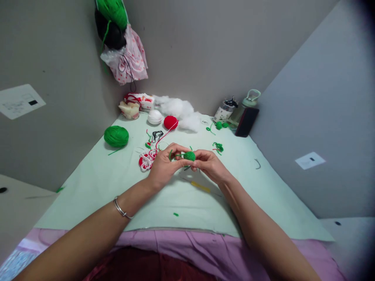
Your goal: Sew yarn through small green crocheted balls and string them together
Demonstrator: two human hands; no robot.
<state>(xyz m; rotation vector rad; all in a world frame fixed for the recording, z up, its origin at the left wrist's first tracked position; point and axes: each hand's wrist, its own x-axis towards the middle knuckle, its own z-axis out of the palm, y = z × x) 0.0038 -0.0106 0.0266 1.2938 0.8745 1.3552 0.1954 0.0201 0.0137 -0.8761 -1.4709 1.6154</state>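
Note:
A small green crocheted piece point(190, 156) is held above the table between both hands, with loose green yarn ends sticking out of it. My left hand point(168, 162) pinches its left side between thumb and fingers. From the right, my right hand point(209, 164) grips the same piece with its fingertips. Below the hands lies a crochet hook with a yellow handle point(200, 186). Close to my left hand is a tangle of white and red yarn point(146, 160). The underside of the piece is hidden by the fingers.
A green yarn ball point(116, 136) sits at left. White yarn point(154, 117), a red yarn ball point(170, 122) and white stuffing point(178, 109) lie at the back. A dark phone point(247, 122) leans by a bottle point(250, 100) at right. Green scraps point(218, 147) lie beyond my right hand.

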